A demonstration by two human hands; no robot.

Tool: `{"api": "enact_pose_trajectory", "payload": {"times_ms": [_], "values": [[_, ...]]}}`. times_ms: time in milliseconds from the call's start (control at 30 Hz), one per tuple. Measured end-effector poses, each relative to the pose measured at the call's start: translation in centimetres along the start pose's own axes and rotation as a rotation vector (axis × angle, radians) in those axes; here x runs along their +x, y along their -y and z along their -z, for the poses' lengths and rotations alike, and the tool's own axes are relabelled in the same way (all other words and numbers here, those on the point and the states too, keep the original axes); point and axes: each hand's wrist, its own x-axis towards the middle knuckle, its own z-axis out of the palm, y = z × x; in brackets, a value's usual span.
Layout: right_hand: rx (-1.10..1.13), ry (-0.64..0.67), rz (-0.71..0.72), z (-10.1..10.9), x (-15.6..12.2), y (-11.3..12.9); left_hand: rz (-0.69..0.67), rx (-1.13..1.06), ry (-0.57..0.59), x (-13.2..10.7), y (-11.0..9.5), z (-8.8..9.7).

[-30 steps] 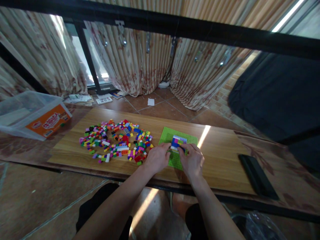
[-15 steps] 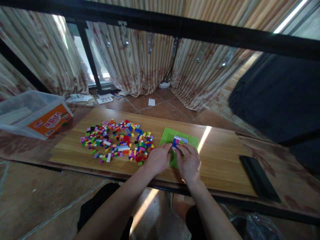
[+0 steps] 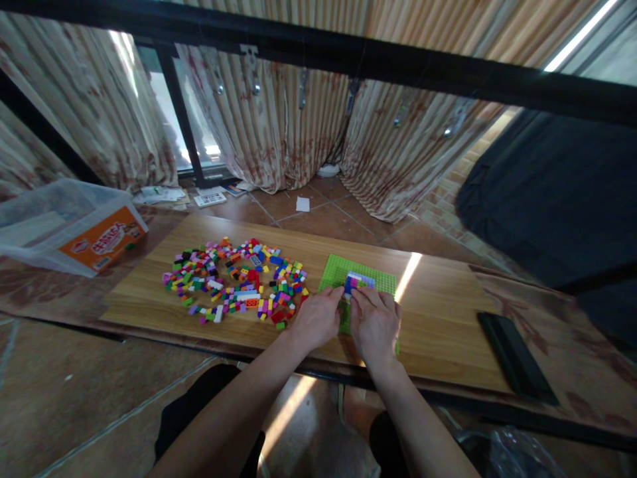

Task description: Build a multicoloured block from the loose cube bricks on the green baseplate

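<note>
A green studded baseplate [image 3: 332, 267] lies on the wooden board, partly covered by my hands. On it sits a small block of toy bricks [image 3: 362, 279] in white, blue, magenta and lilac. My left hand [image 3: 321, 317] has its fingers pinched together at the block's left front corner. From the right, my right hand [image 3: 375, 320] curls over the near side of the block, thumb and fingertips pressed on it. Whether a loose brick is between the fingertips is hidden.
Many loose toy bricks [image 3: 243, 294] spread over the left half of the wooden board [image 3: 438, 299]. A clear plastic tub [image 3: 74, 199] with an orange label stands at the far left. A black flat case [image 3: 517, 358] lies at the right end.
My right hand's fingers have come down flatter over the block and cover more of its near side. My left hand stays at the left corner almost unmoved.
</note>
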Motion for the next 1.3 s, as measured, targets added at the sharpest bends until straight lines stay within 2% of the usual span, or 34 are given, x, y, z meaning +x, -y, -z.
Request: {"api": "enact_pose_trajectory", "payload": {"times_ms": [167, 400, 500, 600, 667, 800, 900, 967, 1033, 1100, 1300], "values": [[-0.060, 0.072, 0.005, 0.4, 0.3, 0.4, -0.014, 0.038, 0.000, -0.1, -0.2, -0.1], [-0.091, 0.281, 0.046, 0.1, 0.4, 0.5, 0.015, 0.157, 0.028, 0.0, -0.9, 0.0], [-0.080, 0.321, 0.042, 0.0, 0.3, 0.3, 0.015, 0.161, 0.014, 0.0, -1.0, -0.1], [-0.049, 0.285, -0.003, -0.2, 0.1, 0.4, 0.005, 0.143, 0.000, -0.2, -0.9, -0.3], [0.020, 0.211, -0.060, -0.5, -0.2, 0.5, 0.011, 0.115, -0.025, -0.3, -0.7, -0.4], [0.249, -0.033, -0.148, -0.9, -0.4, 0.1, 0.047, 0.001, -0.069, -0.3, -0.4, -0.3], [0.381, -0.212, -0.222, -0.8, 0.2, -1.2, 0.065, -0.075, -0.058, -0.3, -0.2, 0.0], [0.425, -0.283, -0.309, -0.6, 0.8, -2.2, 0.061, -0.118, -0.060, -0.3, -0.1, 0.2], [0.469, -0.292, -0.392, -0.4, 1.4, -2.8, 0.061, -0.151, -0.087, -0.3, 0.1, 0.6], [0.521, -0.276, -0.412, -0.3, 1.7, -2.7, 0.062, -0.176, -0.142, -0.3, 0.5, 1.2], [0.665, -0.134, -0.186, -0.4, 1.2, 0.9, 0.100, -0.233, -0.378, -0.8, 2.9, 4.0]]}}
